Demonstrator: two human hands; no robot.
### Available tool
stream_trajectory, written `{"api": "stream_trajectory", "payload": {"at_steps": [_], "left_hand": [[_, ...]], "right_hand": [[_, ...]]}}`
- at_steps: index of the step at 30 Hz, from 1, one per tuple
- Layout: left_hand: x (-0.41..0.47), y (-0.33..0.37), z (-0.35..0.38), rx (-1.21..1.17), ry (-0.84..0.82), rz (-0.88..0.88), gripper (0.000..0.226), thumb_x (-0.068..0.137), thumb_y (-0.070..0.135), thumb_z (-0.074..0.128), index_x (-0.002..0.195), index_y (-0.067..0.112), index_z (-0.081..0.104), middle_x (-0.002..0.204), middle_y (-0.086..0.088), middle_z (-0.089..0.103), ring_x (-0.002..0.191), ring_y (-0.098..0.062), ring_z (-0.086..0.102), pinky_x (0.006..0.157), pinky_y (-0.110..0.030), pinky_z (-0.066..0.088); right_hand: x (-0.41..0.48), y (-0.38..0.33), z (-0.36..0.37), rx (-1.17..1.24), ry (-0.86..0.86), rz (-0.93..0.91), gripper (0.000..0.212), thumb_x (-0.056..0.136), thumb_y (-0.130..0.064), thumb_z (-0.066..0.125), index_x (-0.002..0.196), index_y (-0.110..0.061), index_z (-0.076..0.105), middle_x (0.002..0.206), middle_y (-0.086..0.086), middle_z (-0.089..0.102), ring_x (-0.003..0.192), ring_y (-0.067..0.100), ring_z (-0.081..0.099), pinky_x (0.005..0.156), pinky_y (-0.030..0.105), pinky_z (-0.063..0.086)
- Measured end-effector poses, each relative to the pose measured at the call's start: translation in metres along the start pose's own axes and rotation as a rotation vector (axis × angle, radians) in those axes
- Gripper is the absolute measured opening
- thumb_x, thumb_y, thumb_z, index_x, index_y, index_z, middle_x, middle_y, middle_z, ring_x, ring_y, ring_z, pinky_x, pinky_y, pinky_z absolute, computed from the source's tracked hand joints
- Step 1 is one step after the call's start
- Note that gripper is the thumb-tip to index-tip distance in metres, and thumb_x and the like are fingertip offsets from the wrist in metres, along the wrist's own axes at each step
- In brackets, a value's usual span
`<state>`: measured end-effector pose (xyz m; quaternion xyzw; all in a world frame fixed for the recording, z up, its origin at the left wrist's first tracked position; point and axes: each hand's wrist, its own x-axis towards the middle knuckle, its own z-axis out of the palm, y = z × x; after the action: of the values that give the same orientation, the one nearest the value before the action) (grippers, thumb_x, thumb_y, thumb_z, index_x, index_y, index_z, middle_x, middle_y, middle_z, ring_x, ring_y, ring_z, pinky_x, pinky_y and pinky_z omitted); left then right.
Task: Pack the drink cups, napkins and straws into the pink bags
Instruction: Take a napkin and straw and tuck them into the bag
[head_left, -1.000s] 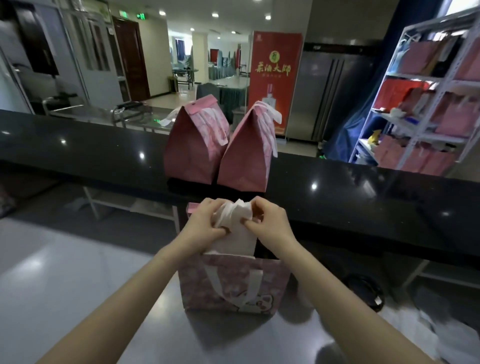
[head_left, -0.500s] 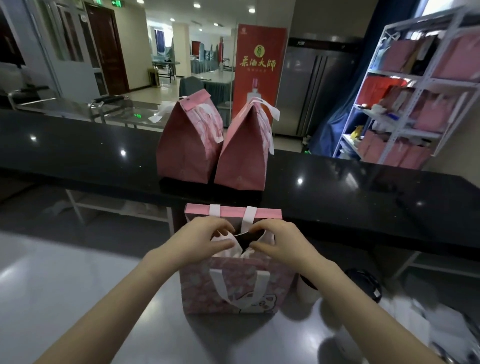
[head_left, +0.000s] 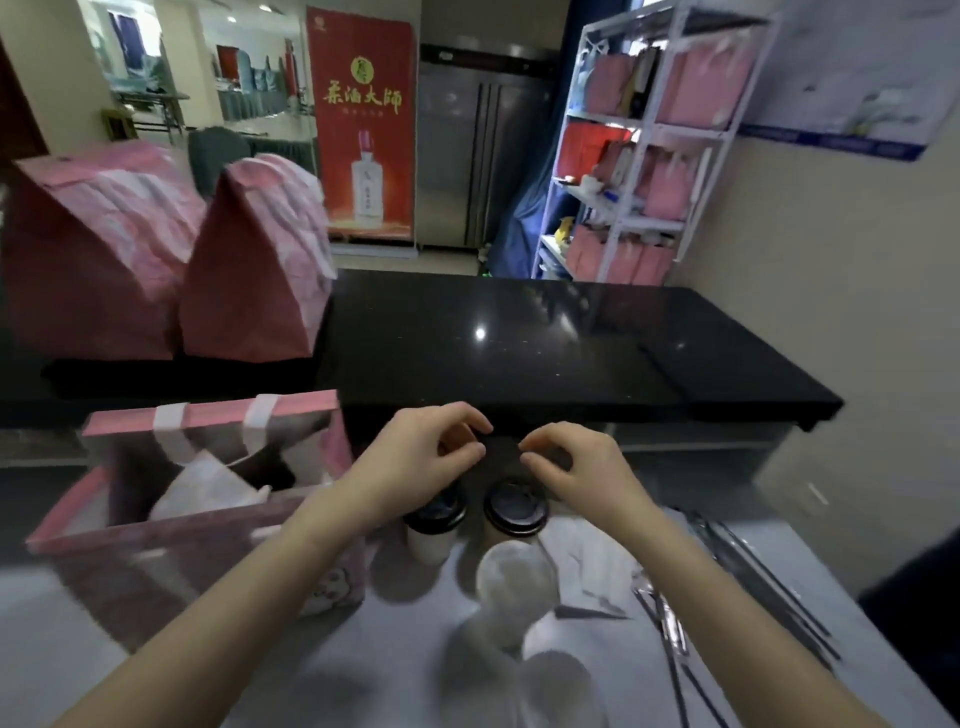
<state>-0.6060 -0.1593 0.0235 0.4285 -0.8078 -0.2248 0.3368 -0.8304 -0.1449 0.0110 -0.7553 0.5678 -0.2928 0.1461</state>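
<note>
Down at six o'clock, the grey steel worktop (head_left: 363, 649), smeared with motion blur, both bare forearms reaching up over it. Nearest us, dead centre, a pale-lidded cup (head_left: 514, 574) stands upright, lid to the ceiling, with white napkins (head_left: 589, 561) lying flat just beside it at three o'clock. Out at four o'clock the wrapped straws (head_left: 753, 582) lie flat on the steel, long axis running eleven to five. Over at eight o'clock the open pink bag (head_left: 182, 566) stands upright, mouth up, its long side running roughly nine to three, white paper (head_left: 208, 486) bunched inside. Moving up: two black-lidded cups (head_left: 515, 508), side by side and upright, the left one partly under the wrist. Just above them the left hand (head_left: 421, 457) and the right hand (head_left: 579, 467) hover close together, fingertips facing, each thumb and forefinger curled to a narrow gap. Against the dark counter front I cannot tell whether anything is pinched there. Beyond, the black stone counter (head_left: 519, 338) stretches nine to three, glossy with light glints, and at ten o'clock two closed pink bags (head_left: 254, 280) stand on it side by side, tops folded to a peak. Far back: a red banner (head_left: 361, 119) at twelve, a steel fridge (head_left: 462, 150) next to it, a white rack (head_left: 644, 120) stacked with more pink bags at one o'clock, and a poster (head_left: 857, 78) on the beige wall at two.
</note>
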Motion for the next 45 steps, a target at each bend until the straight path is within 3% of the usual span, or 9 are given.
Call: {"api": "stream_trajectory", "payload": {"at_steps": [3,8,11,14,20,24,30,39,45], "left_hand": [[0.033,0.035,0.066,-0.059,-0.136,0.016,0.017,0.087,0.026,0.068,0.103,0.030,0.066,0.085,0.012,0.070,0.082,0.002,0.065,0.077,-0.021,0.054],[0.077,0.075,0.185,-0.008,-0.409,0.044,0.021,0.086,0.026,0.067,0.106,0.030,0.065,0.091,0.012,0.070,0.083,0.002,0.064,0.079,-0.024,0.054],[0.087,0.079,0.249,0.045,-0.544,0.040,0.026,0.083,0.023,0.068,0.109,0.025,0.066,0.101,0.009,0.068,0.089,-0.003,0.063,0.080,-0.024,0.052],[0.085,0.075,0.301,0.108,-0.641,0.035,0.034,0.081,0.021,0.068,0.114,0.023,0.065,0.112,0.003,0.063,0.097,-0.010,0.060,0.082,-0.022,0.047],[0.082,0.072,0.372,0.186,-0.742,0.093,0.049,0.075,0.014,0.066,0.124,0.014,0.059,0.120,-0.007,0.057,0.111,-0.025,0.054,0.096,-0.035,0.043],[0.076,0.062,0.388,0.296,-0.710,0.081,0.058,0.080,0.018,0.061,0.137,0.020,0.047,0.139,-0.002,0.045,0.126,-0.024,0.042,0.103,-0.038,0.040],[0.072,0.042,0.378,0.313,-0.572,0.060,0.055,0.082,0.022,0.061,0.136,0.022,0.048,0.143,0.002,0.038,0.129,-0.019,0.042,0.098,-0.031,0.045],[0.082,0.038,0.365,0.313,-0.486,-0.004,0.055,0.085,0.030,0.065,0.137,0.027,0.047,0.143,0.002,0.040,0.127,-0.022,0.038,0.101,-0.034,0.042],[0.087,0.046,0.358,0.261,-0.369,0.089,0.043,0.086,0.032,0.068,0.128,0.027,0.059,0.135,0.005,0.050,0.124,-0.019,0.036,0.104,-0.030,0.030]], "right_hand": [[-0.030,0.064,-0.040,-0.014,-0.010,0.193,0.009,0.086,-0.024,0.069,0.094,-0.027,0.071,0.085,-0.017,0.066,0.078,-0.007,0.059,0.071,0.008,0.040],[-0.088,0.166,-0.077,-0.049,-0.041,0.517,0.012,0.085,-0.029,0.069,0.097,-0.026,0.070,0.090,-0.011,0.070,0.088,0.009,0.065,0.081,0.028,0.052],[-0.117,0.211,-0.079,-0.101,-0.109,0.668,0.023,0.083,-0.034,0.068,0.103,-0.024,0.068,0.099,-0.004,0.070,0.091,0.015,0.064,0.082,0.033,0.052],[-0.139,0.241,-0.070,-0.165,-0.177,0.761,0.040,0.078,-0.043,0.070,0.112,-0.022,0.065,0.108,0.000,0.068,0.098,0.019,0.063,0.081,0.031,0.051],[-0.165,0.269,-0.031,-0.389,-0.245,0.792,0.078,0.066,-0.069,0.067,0.125,-0.022,0.051,0.126,0.006,0.050,0.120,0.027,0.046,0.093,0.040,0.044],[-0.174,0.274,-0.010,-0.434,-0.173,0.736,0.064,0.077,-0.063,0.062,0.123,-0.021,0.049,0.127,0.006,0.047,0.119,0.027,0.043,0.091,0.040,0.040],[-0.180,0.285,-0.020,-0.348,-0.074,0.706,0.028,0.088,-0.041,0.061,0.106,-0.020,0.063,0.113,0.002,0.056,0.108,0.023,0.049,0.088,0.036,0.042],[-0.198,0.280,-0.055,-0.150,0.066,0.703,0.012,0.090,-0.032,0.062,0.097,-0.028,0.071,0.092,-0.001,0.069,0.090,0.022,0.061,0.076,0.034,0.049],[-0.211,0.287,-0.078,0.010,0.150,0.735,0.003,0.084,-0.030,0.070,0.085,-0.032,0.070,0.075,-0.016,0.068,0.074,0.005,0.063,0.072,0.031,0.054]]}}
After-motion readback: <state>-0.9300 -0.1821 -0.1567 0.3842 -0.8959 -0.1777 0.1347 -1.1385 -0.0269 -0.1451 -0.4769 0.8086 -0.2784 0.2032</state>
